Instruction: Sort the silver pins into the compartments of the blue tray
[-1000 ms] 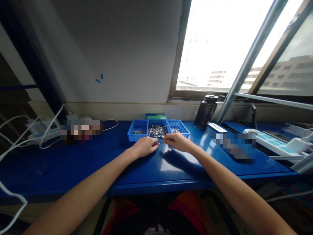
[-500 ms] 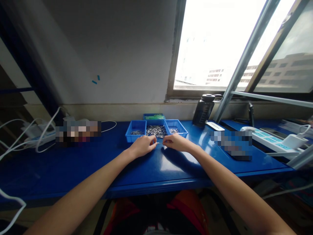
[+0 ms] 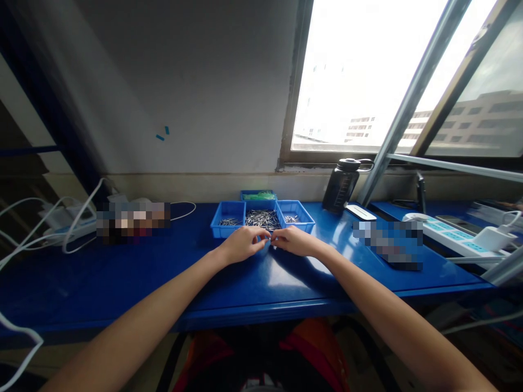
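Observation:
My left hand [image 3: 244, 243] and my right hand [image 3: 293, 240] meet just in front of the blue bins, fingertips almost touching. Both pinch at a small, thin metal piece [image 3: 269, 239]; the fingers cover most of it, so its exact kind cannot be made out. Behind the hands, a middle blue bin [image 3: 261, 204] holds a heap of slender metal pins [image 3: 262, 219]. The left blue bin [image 3: 231, 209] has a smaller pile of similar metal pieces [image 3: 230, 221]. A few small metal pieces [image 3: 291, 219] lie in the right blue bin [image 3: 304, 216].
A back bin [image 3: 245, 193] contains green plastic material [image 3: 260, 195]. To the right stand a black bottle [image 3: 341, 186], a white flat device [image 3: 361, 212] and a power strip [image 3: 453, 234]. White cables [image 3: 77, 231] lie at the left on the blue table [image 3: 163, 277].
My hands have come closer together, the left moving right toward the right fingertips. The gap showing the thin piece has nearly closed. The view has shifted slightly.

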Available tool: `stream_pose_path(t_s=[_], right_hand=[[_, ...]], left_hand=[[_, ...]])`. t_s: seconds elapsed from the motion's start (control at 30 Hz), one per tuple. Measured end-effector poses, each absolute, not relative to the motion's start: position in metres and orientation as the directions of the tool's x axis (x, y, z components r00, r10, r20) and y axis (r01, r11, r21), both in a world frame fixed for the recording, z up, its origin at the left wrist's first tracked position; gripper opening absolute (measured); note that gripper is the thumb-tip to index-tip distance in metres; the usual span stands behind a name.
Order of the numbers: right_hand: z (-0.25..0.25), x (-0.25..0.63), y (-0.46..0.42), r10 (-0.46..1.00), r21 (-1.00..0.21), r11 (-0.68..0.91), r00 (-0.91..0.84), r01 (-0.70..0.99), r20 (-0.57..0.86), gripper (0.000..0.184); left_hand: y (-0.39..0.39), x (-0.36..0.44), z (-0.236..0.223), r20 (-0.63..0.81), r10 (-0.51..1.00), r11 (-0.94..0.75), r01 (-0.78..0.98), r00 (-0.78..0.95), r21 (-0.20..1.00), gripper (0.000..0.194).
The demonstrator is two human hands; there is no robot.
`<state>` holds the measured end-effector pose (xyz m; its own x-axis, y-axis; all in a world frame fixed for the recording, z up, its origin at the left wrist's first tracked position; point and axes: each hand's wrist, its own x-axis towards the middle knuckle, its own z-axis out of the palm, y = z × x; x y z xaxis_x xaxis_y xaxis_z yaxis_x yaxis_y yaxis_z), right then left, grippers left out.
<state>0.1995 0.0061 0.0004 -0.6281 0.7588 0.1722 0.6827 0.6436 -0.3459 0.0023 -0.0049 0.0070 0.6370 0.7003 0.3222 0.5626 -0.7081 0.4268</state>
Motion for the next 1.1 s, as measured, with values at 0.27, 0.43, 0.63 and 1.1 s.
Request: stream_pose_path(t_s=[0.27, 0.43, 0.63, 1.1], right_hand=[[0.0003, 0.1996, 0.006, 0.757, -0.342, 0.648, -0.625, 0.681, 0.189, 0.019], [0.0014, 0.1984, 0.0049, 0.76, -0.338, 0.644, -0.624, 0.686, 0.182, 0.018], [-0.0015, 0.1941, 0.0027, 0.746, -0.31, 0.661, -0.641, 0.683, 0.178, 0.019], [-0.001, 0.1973, 0.0062, 0.779, -0.297, 0.627, -0.59, 0.721, 0.211, 0.016]], left_hand=[[-0.0027, 0.0001, 0.0033, 0.376, 0.687, -0.717, 0.662, 0.621, 0.217, 0.027], [-0.0043, 0.0, 0.005, 0.389, 0.707, -0.685, 0.709, 0.59, 0.169, 0.027], [-0.0063, 0.0013, 0.0052, 0.395, 0.651, -0.729, 0.68, 0.649, 0.084, 0.025], [-0.0031, 0.0002, 0.0035, 0.417, 0.626, -0.722, 0.692, 0.659, -0.01, 0.029]])
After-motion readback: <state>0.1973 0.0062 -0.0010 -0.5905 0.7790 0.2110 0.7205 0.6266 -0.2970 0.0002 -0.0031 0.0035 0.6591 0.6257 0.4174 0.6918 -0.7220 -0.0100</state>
